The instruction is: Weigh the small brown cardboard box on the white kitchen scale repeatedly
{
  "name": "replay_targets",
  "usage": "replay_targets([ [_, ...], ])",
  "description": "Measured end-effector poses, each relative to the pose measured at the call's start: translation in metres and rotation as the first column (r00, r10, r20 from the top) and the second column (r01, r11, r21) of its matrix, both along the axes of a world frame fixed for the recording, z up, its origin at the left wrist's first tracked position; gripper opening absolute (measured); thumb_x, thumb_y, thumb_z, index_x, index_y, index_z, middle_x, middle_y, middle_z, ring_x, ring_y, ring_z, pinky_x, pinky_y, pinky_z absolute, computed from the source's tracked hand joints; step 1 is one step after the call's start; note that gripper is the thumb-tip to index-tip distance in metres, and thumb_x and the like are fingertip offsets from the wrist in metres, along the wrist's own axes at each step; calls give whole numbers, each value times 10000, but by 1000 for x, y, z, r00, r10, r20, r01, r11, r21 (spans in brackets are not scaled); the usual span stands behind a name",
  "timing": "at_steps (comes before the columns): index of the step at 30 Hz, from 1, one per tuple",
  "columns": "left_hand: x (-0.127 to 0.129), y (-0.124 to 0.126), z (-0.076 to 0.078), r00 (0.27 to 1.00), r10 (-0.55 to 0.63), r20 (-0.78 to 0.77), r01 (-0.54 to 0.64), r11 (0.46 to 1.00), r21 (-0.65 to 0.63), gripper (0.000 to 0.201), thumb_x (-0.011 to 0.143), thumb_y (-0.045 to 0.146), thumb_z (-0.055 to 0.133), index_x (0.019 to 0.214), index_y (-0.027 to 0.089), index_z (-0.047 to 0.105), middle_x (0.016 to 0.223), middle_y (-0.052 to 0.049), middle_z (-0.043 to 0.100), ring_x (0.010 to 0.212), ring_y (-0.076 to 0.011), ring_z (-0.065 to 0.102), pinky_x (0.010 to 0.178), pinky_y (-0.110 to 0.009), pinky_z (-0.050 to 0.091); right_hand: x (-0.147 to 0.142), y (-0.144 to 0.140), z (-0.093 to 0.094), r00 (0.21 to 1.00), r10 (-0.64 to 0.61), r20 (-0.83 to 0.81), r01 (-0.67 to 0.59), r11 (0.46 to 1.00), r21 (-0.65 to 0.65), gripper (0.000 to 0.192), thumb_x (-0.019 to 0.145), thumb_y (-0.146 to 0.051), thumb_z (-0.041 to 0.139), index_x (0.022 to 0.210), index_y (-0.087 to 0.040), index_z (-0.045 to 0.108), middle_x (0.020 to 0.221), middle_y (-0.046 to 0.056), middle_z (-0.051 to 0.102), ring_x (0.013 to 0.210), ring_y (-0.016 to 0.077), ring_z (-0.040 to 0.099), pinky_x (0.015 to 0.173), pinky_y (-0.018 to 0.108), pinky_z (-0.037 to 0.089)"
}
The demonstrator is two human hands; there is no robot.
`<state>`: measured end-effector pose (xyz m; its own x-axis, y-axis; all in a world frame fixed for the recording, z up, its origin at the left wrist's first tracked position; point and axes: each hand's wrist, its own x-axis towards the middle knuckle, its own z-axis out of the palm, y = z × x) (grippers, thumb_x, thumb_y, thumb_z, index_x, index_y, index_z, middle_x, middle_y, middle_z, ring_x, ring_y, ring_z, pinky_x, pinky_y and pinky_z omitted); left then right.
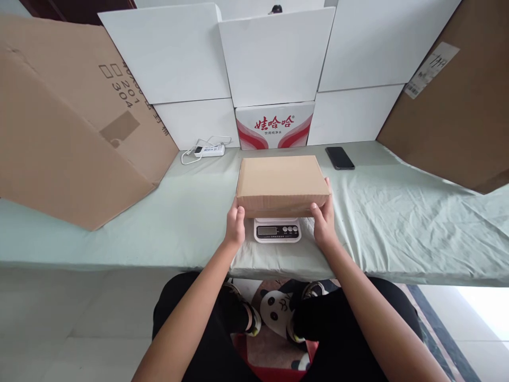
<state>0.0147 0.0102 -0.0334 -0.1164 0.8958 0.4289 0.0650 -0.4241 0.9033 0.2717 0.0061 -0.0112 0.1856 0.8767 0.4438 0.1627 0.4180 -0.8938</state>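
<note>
A plain brown cardboard box (283, 178) is gripped at both ends between my hands. My left hand (235, 224) closes on its left end, thumb on the near side. At the right end, my right hand (324, 217) has its thumb on the front face and its other fingers round the side. Under the box is a white kitchen scale (277, 232); its display and buttons face me, while its top is hidden. Whether the box rests on the scale or is held just above it, I cannot tell.
A pale green cloth (191, 212) covers the table. Behind the box stand white boxes and a red-and-white carton (275, 126). A power strip (209, 151) lies back left, a black phone (339, 158) back right. Large cardboard panels (67, 122) flank both sides.
</note>
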Motion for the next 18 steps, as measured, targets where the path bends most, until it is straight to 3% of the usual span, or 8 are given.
replay_targets([
  [4,-11,2,-5,1000,27,15,-27,1000,12,826,1029,824,459,1655,295,560,1747,-105,564,1697,-349,434,1406,-487,358,8,4,-7,998,-36,-58,36,999,2,932,941,-783,616,1748,-400,349,1819,77,428,1726,404,341,1398,689,306],
  [8,-21,7,-13,995,53,89,-51,998,-19,875,1019,853,433,1722,333,461,1871,-44,363,1761,-318,295,1437,-457,302,23,14,-18,964,-126,-234,134,991,18,908,950,-720,576,1764,-438,290,1742,108,493,1594,388,530,1320,725,375],
  [18,-15,7,-13,992,23,126,-18,999,-40,863,1022,842,444,1702,314,496,1852,-61,398,1748,-326,329,1428,-484,338,25,18,-22,927,-114,-357,94,993,-72,921,942,-678,594,1765,-392,295,1680,138,549,1532,352,597,1308,671,393],
])
